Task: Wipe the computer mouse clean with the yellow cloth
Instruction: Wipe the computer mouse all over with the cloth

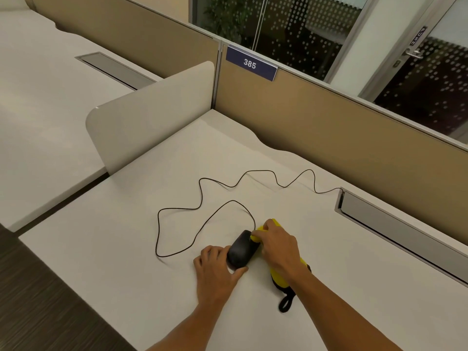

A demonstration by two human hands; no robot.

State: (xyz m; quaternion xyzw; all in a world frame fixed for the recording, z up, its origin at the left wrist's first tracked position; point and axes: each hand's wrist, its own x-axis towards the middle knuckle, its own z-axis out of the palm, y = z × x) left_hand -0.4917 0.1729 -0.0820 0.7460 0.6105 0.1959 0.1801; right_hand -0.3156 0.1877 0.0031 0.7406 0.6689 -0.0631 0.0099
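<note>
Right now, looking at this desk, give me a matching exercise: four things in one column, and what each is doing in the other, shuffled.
Things:
1. left hand
2. right hand
3. mouse cable
4. number sign

States:
A. mounted on the partition
B. pressing the yellow cloth to the mouse
C. looping across the desk
D. steadying the mouse

Pairs: 1-D, 2-B, 3-C, 4-A

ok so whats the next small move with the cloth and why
Probably drag the yellow cloth back along the mouse toward its near end. The right hand presses it only on the far, cable-side end, while the left hand steadies the near end.
</note>
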